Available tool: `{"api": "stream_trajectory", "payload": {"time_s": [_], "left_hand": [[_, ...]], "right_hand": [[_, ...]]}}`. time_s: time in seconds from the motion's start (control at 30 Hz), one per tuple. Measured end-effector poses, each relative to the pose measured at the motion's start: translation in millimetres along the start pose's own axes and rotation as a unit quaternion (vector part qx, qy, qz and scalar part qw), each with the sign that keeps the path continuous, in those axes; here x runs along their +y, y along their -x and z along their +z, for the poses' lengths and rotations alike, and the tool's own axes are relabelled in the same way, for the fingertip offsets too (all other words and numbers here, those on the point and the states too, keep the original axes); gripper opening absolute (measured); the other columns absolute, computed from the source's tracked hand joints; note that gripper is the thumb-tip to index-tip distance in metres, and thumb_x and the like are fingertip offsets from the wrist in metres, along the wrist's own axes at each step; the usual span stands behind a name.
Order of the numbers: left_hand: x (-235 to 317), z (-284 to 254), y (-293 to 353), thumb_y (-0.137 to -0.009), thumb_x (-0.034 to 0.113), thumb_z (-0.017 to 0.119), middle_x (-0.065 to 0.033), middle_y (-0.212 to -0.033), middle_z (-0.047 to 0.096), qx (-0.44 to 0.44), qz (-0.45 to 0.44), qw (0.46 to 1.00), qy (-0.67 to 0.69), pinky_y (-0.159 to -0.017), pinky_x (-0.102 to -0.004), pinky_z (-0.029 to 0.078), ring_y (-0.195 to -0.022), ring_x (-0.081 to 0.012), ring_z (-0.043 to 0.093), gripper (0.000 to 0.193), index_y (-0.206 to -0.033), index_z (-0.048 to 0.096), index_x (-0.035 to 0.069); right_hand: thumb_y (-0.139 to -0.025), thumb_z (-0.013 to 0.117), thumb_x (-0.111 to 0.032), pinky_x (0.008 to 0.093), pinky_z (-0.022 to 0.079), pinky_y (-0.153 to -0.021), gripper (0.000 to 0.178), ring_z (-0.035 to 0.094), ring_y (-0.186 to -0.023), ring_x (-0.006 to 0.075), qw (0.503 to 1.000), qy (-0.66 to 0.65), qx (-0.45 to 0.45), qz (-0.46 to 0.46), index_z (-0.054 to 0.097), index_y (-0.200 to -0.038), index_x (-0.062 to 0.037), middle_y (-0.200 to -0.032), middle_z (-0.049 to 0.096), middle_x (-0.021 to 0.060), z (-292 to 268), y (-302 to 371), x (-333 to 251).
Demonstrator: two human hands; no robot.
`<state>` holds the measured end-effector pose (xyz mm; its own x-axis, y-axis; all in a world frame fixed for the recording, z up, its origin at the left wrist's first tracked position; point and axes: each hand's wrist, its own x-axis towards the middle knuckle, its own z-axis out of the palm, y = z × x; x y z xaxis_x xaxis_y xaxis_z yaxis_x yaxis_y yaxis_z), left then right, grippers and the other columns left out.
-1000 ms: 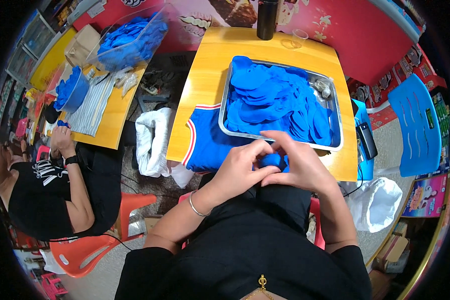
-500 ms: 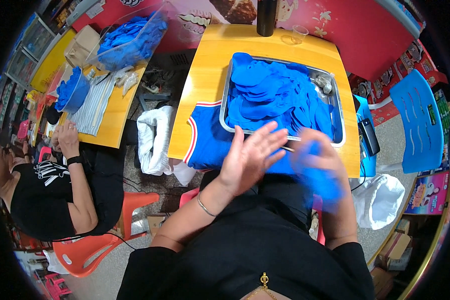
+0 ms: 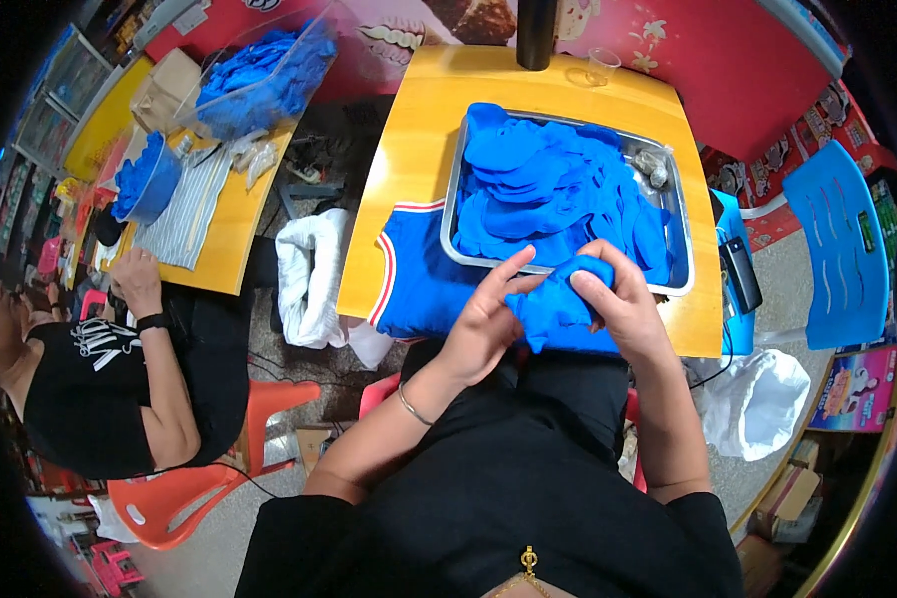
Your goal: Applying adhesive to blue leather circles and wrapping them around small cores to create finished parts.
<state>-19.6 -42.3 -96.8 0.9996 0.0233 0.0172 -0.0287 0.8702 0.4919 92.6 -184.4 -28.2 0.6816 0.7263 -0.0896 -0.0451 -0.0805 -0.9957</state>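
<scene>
My right hand (image 3: pixel 623 304) grips a small bunched piece of blue cloth (image 3: pixel 560 307), its thumb pressed on top. Against the cloth's left end rests my left hand (image 3: pixel 483 324), thumb stretched out and apart from it; the cloth partly hides its other fingers. Both hands are over the table's near edge, just in front of a metal tray (image 3: pixel 683 244) heaped with flat, rounded blue cloth pieces (image 3: pixel 558 184). Beneath my hands and the tray's near left corner lies a folded blue garment (image 3: pixel 419 264) with red-and-white trim.
A small clear bag (image 3: pixel 652 167) lies in the tray's far right corner. Behind stand a dark bottle (image 3: pixel 535 35) and clear cup (image 3: pixel 602 67). White sacks (image 3: pixel 309 279) flank the table. At left, a person (image 3: pixel 100 399) sits beside another table with blue cloth in a tub (image 3: pixel 204 115).
The blurred blue cloth in my right hand has come up and left, and is now in clear sight. My left hand has turned and met its left end.
</scene>
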Motion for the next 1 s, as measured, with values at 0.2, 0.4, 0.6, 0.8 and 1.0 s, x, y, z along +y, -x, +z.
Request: {"api": "stream_trajectory", "payload": {"time_s": [0.2,0.4,0.6,0.8,1.0], "left_hand": [[4.8,-2.6,-11.2,-0.085,0.009,0.060,-0.0156,-0.127,0.049,-0.148,0.252,0.863,-0.411,-0.106,-0.0384,0.026,-0.130,-0.0243,0.033,0.043,-0.124,0.044,0.003],[0.6,12.0,7.7,-0.093,0.021,0.049,-0.0177,-0.101,0.062,0.092,0.116,0.966,-0.212,-0.078,-0.0330,0.051,-0.084,-0.0219,0.065,0.018,-0.105,0.049,0.007],[3.4,6.8,16.0,-0.096,0.040,0.035,-0.0177,-0.112,0.057,0.140,-0.024,0.989,0.042,-0.078,-0.0343,0.052,-0.091,-0.0251,0.062,0.040,-0.117,0.044,0.007],[4.4,4.7,16.5,-0.096,0.041,0.035,-0.0141,-0.119,0.055,0.168,-0.013,0.985,0.048,-0.084,-0.0343,0.049,-0.101,-0.0255,0.058,0.047,-0.123,0.043,0.004],[9.0,0.8,17.4,-0.095,0.041,0.037,-0.0127,-0.121,0.052,0.203,0.060,0.977,0.028,-0.090,-0.0350,0.045,-0.105,-0.0254,0.054,0.042,-0.121,0.044,0.008]], "right_hand": [[-0.091,0.051,-0.029,0.0163,0.033,-0.042,0.026,0.045,-0.048,0.0042,0.946,-0.256,-0.079,0.183,0.051,-0.103,-0.0065,-0.066,0.053,-0.0002,16.9,11.8,18.7],[-0.077,0.065,-0.012,0.0372,0.045,-0.058,0.016,0.057,-0.063,0.0280,0.894,0.413,0.092,-0.150,0.056,-0.086,-0.0019,-0.071,0.058,0.0117,-10.3,19.4,55.0],[-0.071,0.065,-0.006,0.0389,0.043,-0.074,0.022,0.053,-0.083,0.0306,0.827,0.533,0.110,-0.139,0.057,-0.092,-0.0036,-0.086,0.056,0.0118,-35.9,33.9,77.2],[-0.074,0.059,-0.002,0.0393,0.044,-0.071,0.019,0.054,-0.080,0.0308,0.816,0.543,0.109,-0.164,0.058,-0.093,-0.0034,-0.084,0.054,0.0132,-41.7,38.5,79.4],[-0.078,0.056,0.003,0.0328,0.045,-0.057,0.019,0.056,-0.068,0.0266,0.867,0.455,0.121,-0.161,0.062,-0.093,-0.0064,-0.081,0.051,0.0124,-37.5,59.5,51.6]]}}
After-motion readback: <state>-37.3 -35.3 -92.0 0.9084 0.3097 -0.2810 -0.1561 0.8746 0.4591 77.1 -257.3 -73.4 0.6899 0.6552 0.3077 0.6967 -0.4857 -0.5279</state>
